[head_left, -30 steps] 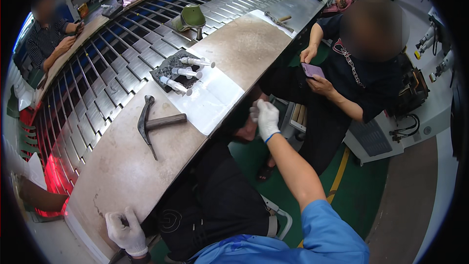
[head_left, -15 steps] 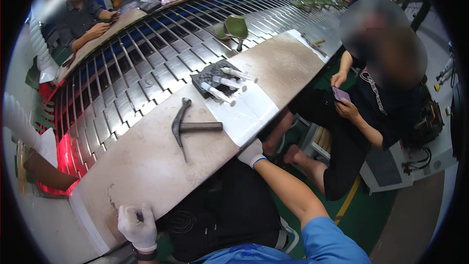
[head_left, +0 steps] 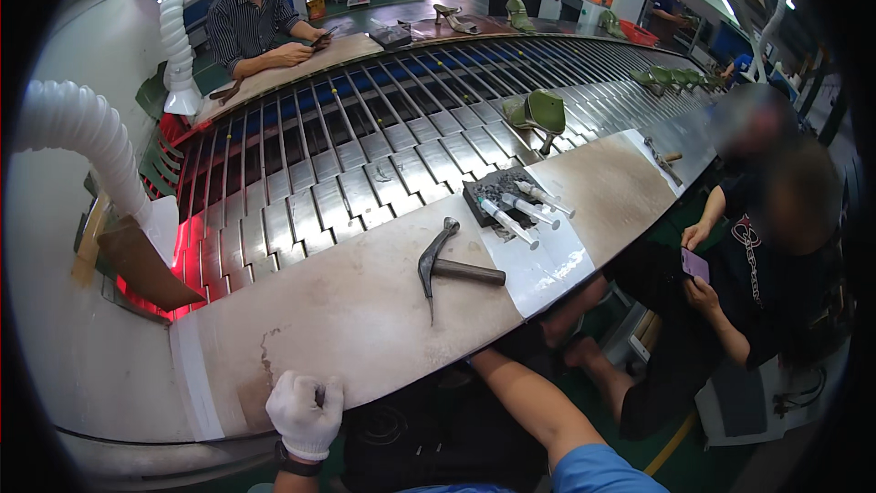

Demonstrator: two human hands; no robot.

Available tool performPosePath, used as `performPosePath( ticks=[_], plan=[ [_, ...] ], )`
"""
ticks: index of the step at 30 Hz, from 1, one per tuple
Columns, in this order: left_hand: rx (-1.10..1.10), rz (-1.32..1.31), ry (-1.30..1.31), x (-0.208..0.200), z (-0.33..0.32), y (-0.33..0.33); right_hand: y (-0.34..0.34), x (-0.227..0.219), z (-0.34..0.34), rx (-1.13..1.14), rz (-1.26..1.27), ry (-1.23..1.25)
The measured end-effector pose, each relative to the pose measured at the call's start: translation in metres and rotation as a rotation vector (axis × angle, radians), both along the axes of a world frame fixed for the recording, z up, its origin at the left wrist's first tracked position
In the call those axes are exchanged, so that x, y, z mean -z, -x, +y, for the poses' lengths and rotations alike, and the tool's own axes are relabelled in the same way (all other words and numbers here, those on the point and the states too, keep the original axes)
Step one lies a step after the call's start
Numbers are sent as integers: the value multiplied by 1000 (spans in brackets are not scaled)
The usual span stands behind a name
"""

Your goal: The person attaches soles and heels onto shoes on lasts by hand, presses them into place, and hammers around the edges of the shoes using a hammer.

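Observation:
My left hand, in a white knit glove, rests at the near edge of the tan board, fingers curled into a loose fist with nothing visible in it. My right forearm reaches under the board's edge, which hides the hand. On the board, well apart from both hands, lies a hammer with a wooden handle and a long curved, pointed head. Beyond it, several syringes lean on a dark grey foam block, over a white sheet.
A slatted metal conveyor runs behind the board, carrying a green heeled shoe. White flexible ducts hang at left beside a red glow. A seated person holds a purple phone on my right; another person sits across the conveyor.
The view has tilted up and swung left, so the scene sits lower and farther right. My gloved right hand has gone out of sight below the board's edge. The hammer stays in place.

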State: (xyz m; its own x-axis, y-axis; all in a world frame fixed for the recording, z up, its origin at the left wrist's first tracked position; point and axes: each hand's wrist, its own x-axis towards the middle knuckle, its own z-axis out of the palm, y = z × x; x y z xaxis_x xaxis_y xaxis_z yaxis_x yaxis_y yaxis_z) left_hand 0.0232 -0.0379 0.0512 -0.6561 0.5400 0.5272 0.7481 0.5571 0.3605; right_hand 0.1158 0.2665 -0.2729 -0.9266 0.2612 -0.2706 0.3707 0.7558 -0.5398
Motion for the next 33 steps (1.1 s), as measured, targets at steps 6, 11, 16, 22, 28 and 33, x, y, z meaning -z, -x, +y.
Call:
performPosePath(
  ticks=[6, 11, 16, 22, 28, 33],
  plan=[
    [27, -8, -1, 2, -3, 5, -22, 4, 9, -60, -91, -18],
    [17, 2, 10, 0, -7, 4, -17, -15, 10, -100, -229, 42],
    [16, -11, 13, 1, -9, 4, -14, -17, 6, -108, -237, -2],
    [14, -9, 2, 2, -13, 7, -12, -13, 3, -126, -244, 1],
    [25, -10, 0, -1, -13, 8, -13, -12, 3, -151, -280, 15],
    [38, -21, -13, -3, -11, 8, -14, 2, 4, -165, -228, -42]
  ],
)
